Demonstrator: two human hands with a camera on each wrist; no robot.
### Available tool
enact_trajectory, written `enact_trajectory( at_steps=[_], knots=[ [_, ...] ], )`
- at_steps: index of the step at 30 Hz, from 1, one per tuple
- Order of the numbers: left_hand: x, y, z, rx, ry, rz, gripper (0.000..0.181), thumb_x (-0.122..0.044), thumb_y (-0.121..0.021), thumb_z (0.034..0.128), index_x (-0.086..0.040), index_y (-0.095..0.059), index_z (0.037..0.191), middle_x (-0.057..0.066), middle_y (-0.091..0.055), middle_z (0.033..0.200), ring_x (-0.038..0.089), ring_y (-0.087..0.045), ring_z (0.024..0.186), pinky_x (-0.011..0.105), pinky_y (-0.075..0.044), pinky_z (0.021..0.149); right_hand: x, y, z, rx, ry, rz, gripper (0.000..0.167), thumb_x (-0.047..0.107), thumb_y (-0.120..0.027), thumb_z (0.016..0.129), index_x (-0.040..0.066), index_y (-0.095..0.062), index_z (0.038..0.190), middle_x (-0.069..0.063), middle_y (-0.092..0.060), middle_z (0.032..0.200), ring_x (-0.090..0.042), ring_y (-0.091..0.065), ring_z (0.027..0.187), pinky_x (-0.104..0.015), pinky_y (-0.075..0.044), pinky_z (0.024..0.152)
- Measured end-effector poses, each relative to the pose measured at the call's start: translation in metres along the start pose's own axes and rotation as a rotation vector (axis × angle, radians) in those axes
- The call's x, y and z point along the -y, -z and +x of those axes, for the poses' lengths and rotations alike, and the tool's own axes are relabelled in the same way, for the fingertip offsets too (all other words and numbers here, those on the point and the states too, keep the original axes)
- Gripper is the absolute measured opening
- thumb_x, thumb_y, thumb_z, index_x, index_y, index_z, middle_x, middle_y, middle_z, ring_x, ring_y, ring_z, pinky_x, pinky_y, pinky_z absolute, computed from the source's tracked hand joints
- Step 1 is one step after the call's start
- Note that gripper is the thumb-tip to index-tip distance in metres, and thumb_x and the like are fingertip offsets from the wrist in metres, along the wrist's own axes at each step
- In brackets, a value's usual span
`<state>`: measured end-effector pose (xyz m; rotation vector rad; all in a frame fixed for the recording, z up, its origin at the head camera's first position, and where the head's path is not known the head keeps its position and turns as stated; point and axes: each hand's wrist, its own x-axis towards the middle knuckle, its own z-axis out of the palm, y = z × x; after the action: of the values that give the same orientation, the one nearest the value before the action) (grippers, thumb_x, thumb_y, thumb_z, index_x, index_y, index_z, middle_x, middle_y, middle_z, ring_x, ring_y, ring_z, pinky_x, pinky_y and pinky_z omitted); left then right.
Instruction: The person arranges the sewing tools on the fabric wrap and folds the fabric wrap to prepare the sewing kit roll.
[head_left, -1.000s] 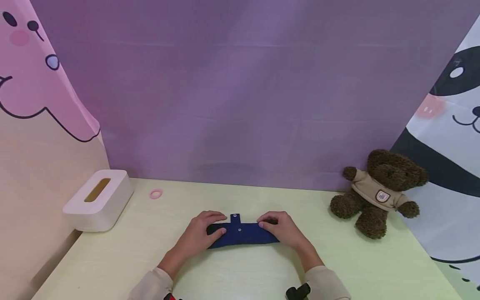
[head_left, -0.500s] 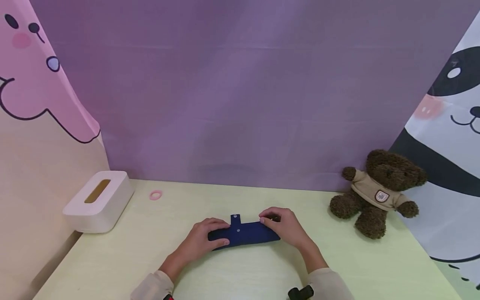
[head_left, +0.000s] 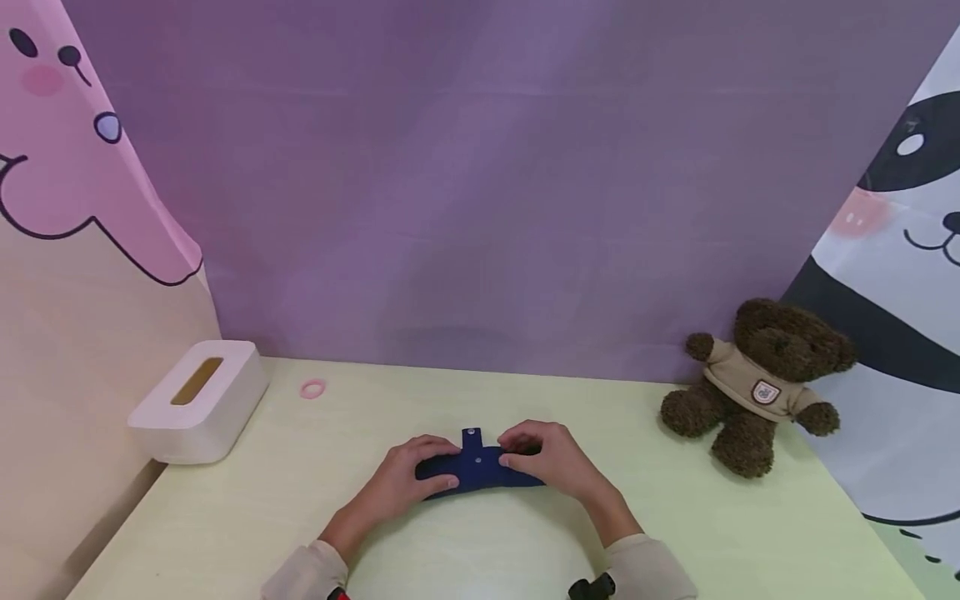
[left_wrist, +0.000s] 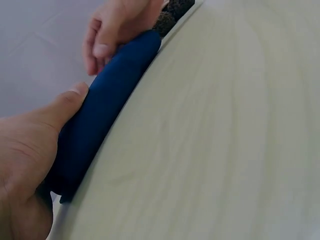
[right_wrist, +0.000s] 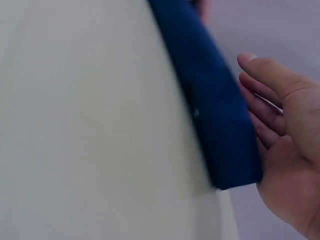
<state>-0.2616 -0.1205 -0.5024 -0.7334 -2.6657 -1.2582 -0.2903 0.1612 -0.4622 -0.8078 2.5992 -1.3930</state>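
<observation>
On the table lies a long, dark blue folded cloth piece (head_left: pixel 483 473), with a short tab (head_left: pixel 471 438) standing out from its far edge and small round metal snaps on the tab and body. My left hand (head_left: pixel 401 473) grips its left end, thumb in front and fingers along the far edge. In the left wrist view that thumb (left_wrist: pixel 72 102) lies against the cloth, while the other fingers are mostly hidden. My right hand (head_left: pixel 555 458) is at the right part. The right wrist view shows its fingers (right_wrist: pixel 265 107) loosely bent beside the cloth, with the thumb raised off it.
A white tissue box (head_left: pixel 198 404) stands at the table's left edge. A pink ring (head_left: pixel 312 388) lies near the back left. At the back right sits a brown teddy bear (head_left: pixel 765 383) in a beige shirt. A purple backdrop (head_left: pixel 480 208) rises behind the table.
My left hand has shifted slightly right along the cloth. The right hand first lifted a little, then moved left and now covers more of the right part.
</observation>
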Motion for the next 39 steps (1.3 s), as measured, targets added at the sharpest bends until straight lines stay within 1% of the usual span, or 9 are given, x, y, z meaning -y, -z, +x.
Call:
enact_trajectory(
  at_steps=[6,12,15,19,23,28,35,37,39],
  knots=[
    [-0.001,-0.005,0.004,0.006,-0.007,-0.035,0.041,-0.035,-0.078,0.0914,-0.018,-0.072,0.128,0.001,-0.069,0.132,0.024,-0.062,0.129,0.049,-0.048,0.111,-0.009,0.000,-0.005,0.010,-0.062,-0.021,0.028,0.024,-0.083,0.089,0.011,-0.077,0.113,-0.004,-0.077,0.105,-0.013,-0.069,0.095,-0.021,-0.055,0.084],
    [-0.006,-0.016,0.016,0.115,-0.005,-0.063,0.043,-0.041,-0.073,0.0950,-0.021,-0.070,0.133,0.002,-0.065,0.140,0.025,-0.058,0.135,0.052,-0.045,0.114,-0.012,0.012,-0.022,-0.010,-0.128,-0.066,0.025,0.027,-0.083,0.088,0.016,-0.078,0.109,0.000,-0.077,0.104,-0.013,-0.070,0.095,-0.021,-0.056,0.082],
    [-0.010,-0.019,0.023,0.167,-0.021,-0.037,0.043,-0.043,-0.071,0.0967,-0.022,-0.069,0.134,0.000,-0.064,0.142,0.023,-0.055,0.137,0.051,-0.043,0.116,-0.017,0.017,-0.032,-0.029,-0.129,-0.090,0.024,0.028,-0.084,0.087,0.019,-0.079,0.109,0.001,-0.077,0.106,-0.016,-0.070,0.099,-0.024,-0.056,0.085],
    [-0.016,-0.019,0.025,0.204,-0.050,0.020,0.044,-0.039,-0.071,0.0974,-0.018,-0.068,0.136,0.002,-0.063,0.142,0.025,-0.054,0.138,0.056,-0.038,0.117,-0.022,0.019,-0.039,-0.043,-0.103,-0.120,0.028,0.032,-0.084,0.086,0.019,-0.079,0.110,0.001,-0.078,0.109,-0.020,-0.070,0.105,-0.029,-0.055,0.091],
    [-0.020,-0.020,0.019,0.209,-0.049,0.052,0.046,-0.038,-0.071,0.0974,-0.015,-0.067,0.138,0.006,-0.062,0.143,0.030,-0.053,0.138,0.060,-0.037,0.115,-0.025,0.017,-0.042,-0.032,-0.062,-0.127,0.030,0.032,-0.084,0.087,0.018,-0.078,0.113,0.002,-0.077,0.110,-0.019,-0.069,0.107,-0.030,-0.054,0.095],
    [-0.025,-0.022,0.011,0.173,-0.025,0.073,0.048,-0.040,-0.070,0.0973,-0.016,-0.066,0.138,0.007,-0.061,0.143,0.031,-0.054,0.136,0.058,-0.040,0.114,-0.025,0.015,-0.042,-0.008,-0.024,-0.127,0.031,0.032,-0.083,0.088,0.020,-0.077,0.115,0.004,-0.076,0.113,-0.017,-0.068,0.109,-0.030,-0.053,0.098],
    [-0.039,-0.021,0.009,0.141,-0.019,0.139,0.048,-0.036,-0.071,0.0976,-0.012,-0.066,0.138,0.008,-0.062,0.140,0.029,-0.056,0.133,0.053,-0.045,0.112,-0.026,0.015,-0.042,-0.002,-0.019,-0.120,0.032,0.032,-0.082,0.089,0.019,-0.077,0.117,0.003,-0.075,0.115,-0.019,-0.068,0.111,-0.031,-0.053,0.099],
    [-0.040,-0.021,0.008,0.143,0.000,0.137,0.048,-0.035,-0.071,0.0978,-0.012,-0.066,0.139,0.007,-0.062,0.141,0.028,-0.055,0.133,0.053,-0.045,0.112,-0.026,0.014,-0.043,-0.002,-0.026,-0.122,0.032,0.033,-0.082,0.088,0.019,-0.077,0.117,0.004,-0.075,0.115,-0.019,-0.068,0.111,-0.031,-0.053,0.100],
    [-0.037,-0.024,0.007,0.138,0.027,0.098,0.047,-0.035,-0.071,0.0975,-0.013,-0.066,0.139,0.006,-0.062,0.141,0.028,-0.055,0.135,0.052,-0.045,0.113,-0.026,0.013,-0.043,-0.005,-0.034,-0.121,0.032,0.034,-0.082,0.088,0.020,-0.077,0.117,0.004,-0.075,0.115,-0.018,-0.068,0.111,-0.031,-0.052,0.100]
  ],
)
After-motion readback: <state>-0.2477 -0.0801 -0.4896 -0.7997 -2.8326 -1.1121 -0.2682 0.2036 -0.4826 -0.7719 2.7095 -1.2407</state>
